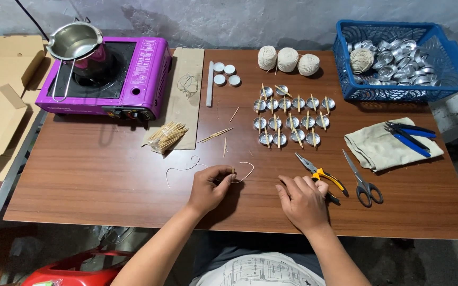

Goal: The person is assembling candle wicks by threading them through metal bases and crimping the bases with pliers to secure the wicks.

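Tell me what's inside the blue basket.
The blue basket holds a heap of small silver metal cups and one ball of twine. Anything beneath the heap is covered.

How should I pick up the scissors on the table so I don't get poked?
Take the scissors by the black loop handles, coming from the near edge of the table. They lie flat and shut, with the handles towards the person and the pointed blades aimed away towards the beige cloth. The right hand is closest, just past the yellow-handled pliers, so a short reach to the right would probably do.
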